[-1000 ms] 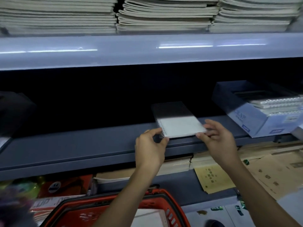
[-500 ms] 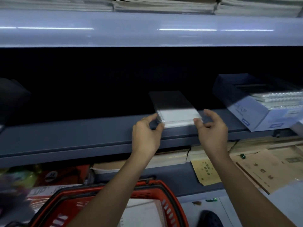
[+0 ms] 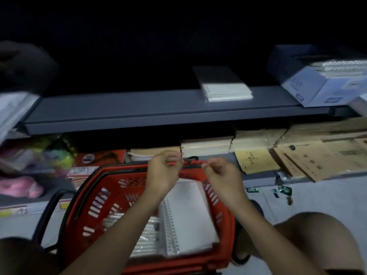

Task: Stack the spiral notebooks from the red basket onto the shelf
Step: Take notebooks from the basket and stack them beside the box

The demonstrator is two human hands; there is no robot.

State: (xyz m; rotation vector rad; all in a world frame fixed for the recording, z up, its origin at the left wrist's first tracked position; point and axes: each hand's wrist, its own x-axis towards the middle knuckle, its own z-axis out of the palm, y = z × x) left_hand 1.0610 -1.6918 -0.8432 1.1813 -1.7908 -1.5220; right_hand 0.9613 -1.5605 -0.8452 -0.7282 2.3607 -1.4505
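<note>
Several spiral notebooks (image 3: 190,217) lie in the red basket (image 3: 103,197); a small stack (image 3: 226,90) sits on the shelf (image 3: 119,108). My left hand (image 3: 161,173) and right hand (image 3: 220,175) hover above the basket, fingers loosely curled, holding nothing.

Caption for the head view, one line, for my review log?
Both hands, left and right, hover empty above the red basket of spiral notebooks; a small stack sits on the shelf.

notebooks (image 3: 226,90) on shelf (image 3: 139,110) | both hands (image 3: 161,171) empty over basket (image 3: 95,199)
</note>
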